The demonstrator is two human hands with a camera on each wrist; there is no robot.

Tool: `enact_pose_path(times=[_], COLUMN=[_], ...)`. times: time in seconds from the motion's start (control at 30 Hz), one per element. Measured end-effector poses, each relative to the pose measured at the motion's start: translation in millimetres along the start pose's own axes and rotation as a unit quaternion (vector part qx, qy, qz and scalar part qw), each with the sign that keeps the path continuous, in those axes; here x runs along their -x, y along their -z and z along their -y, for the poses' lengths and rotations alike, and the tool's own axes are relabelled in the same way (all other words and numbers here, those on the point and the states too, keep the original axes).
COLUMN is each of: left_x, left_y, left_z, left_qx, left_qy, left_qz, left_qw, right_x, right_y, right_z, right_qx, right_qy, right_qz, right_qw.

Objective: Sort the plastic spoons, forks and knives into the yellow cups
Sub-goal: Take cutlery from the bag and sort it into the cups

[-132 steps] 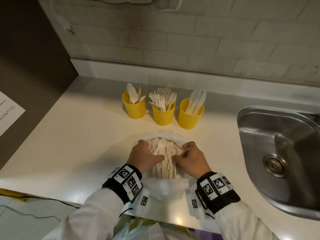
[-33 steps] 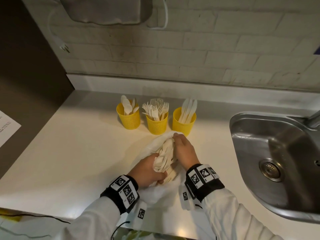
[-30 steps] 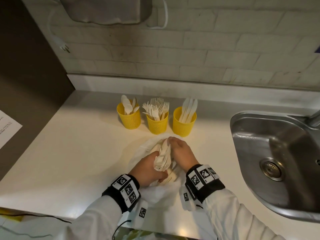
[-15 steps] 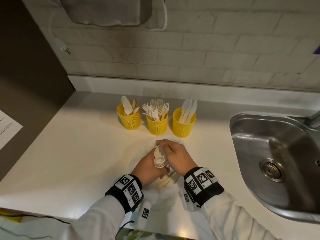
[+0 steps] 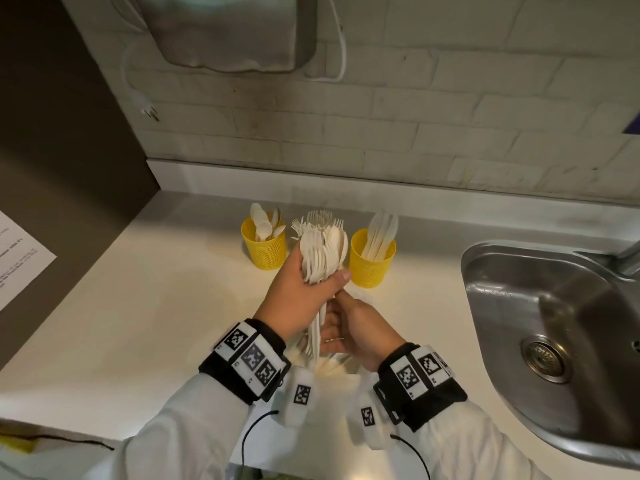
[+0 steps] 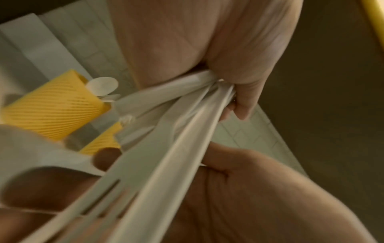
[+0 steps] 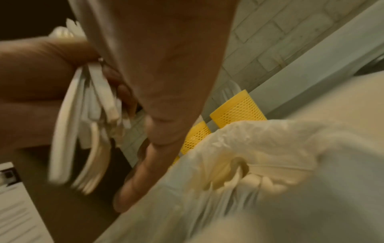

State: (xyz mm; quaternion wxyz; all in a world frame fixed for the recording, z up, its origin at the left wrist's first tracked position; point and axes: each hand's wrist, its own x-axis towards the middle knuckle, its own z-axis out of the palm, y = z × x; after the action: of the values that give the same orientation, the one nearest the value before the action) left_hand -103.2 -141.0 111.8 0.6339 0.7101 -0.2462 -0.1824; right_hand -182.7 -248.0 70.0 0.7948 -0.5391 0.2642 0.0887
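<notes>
My left hand (image 5: 311, 285) grips a thick bundle of white plastic cutlery (image 5: 322, 254) and holds it upright above the counter, heads up. It hides most of the middle yellow cup, whose fork tines (image 5: 318, 214) show above it. My right hand (image 5: 346, 323) is just below, fingers fairly straight, thumb (image 6: 218, 154) against the bundle's handles (image 6: 166, 156). The left yellow cup (image 5: 265, 251) holds spoons and the right yellow cup (image 5: 372, 261) holds knives. A white plastic bag (image 7: 259, 144) with more cutlery in it lies under my wrists.
A steel sink (image 5: 491, 258) is sunk into the counter on the right. A printed sheet (image 5: 20, 258) hangs on the dark panel at left. A dispenser (image 5: 235, 29) and a dangling plug (image 5: 149, 110) are on the brick wall behind the cups.
My left hand has lifted the bundle out of the bag and stood it upright in front of the middle cup. My right hand slid from the bundle's top down to its handles.
</notes>
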Motion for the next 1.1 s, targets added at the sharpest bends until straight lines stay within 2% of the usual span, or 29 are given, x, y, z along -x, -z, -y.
enact_pose_path(times=[0.17, 0.27, 0.4, 0.43, 0.5, 0.57, 0.67, 0.83, 0.97, 1.1], left_x=[1.1, 3.4, 3.0, 3.1, 3.5, 5.4, 8.4, 9.4, 8.8, 6.5], left_y=[-9.5, -9.8, -9.2, -10.2, -12.2, -14.2, -16.3, -16.9, -16.5, -14.3], left_z=[-31.7, -46.4, -58.3, -59.2, -58.3, -52.7, -44.1, -43.3, -38.2, -37.6], left_qx=[0.043, 0.057, 0.06, 0.069, 0.073, 0.067, 0.049, 0.072, 0.065, 0.095], left_qy=[-0.058, -0.098, -0.151, -0.154, -0.161, -0.154, -0.119, -0.053, -0.046, -0.035], left_qz=[-0.013, -0.026, -0.045, -0.05, -0.054, -0.047, -0.049, -0.071, -0.051, -0.059], left_qw=[0.997, 0.993, 0.986, 0.984, 0.983, 0.985, 0.99, 0.993, 0.996, 0.993], right_x=[9.2, 12.8, 8.8, 9.4, 12.3, 20.2, 24.0, 22.4, 19.0, 23.5], right_y=[-12.9, -11.7, -8.0, -8.0, -8.7, -11.9, -11.5, -14.3, -13.5, -16.4], right_z=[17.6, 28.8, 33.6, 33.7, 37.5, 47.8, 57.9, 55.2, 54.1, 56.4], right_qx=[-0.109, -0.143, -0.119, -0.129, -0.179, -0.236, -0.238, -0.25, -0.259, -0.266], right_qy=[0.023, 0.03, -0.076, -0.087, -0.065, -0.015, 0.026, 0.024, 0.023, 0.017], right_qz=[0.07, 0.072, 0.055, 0.062, 0.085, 0.112, 0.115, 0.103, 0.116, 0.135], right_qw=[0.991, 0.987, 0.988, 0.986, 0.978, 0.965, 0.964, 0.962, 0.959, 0.954])
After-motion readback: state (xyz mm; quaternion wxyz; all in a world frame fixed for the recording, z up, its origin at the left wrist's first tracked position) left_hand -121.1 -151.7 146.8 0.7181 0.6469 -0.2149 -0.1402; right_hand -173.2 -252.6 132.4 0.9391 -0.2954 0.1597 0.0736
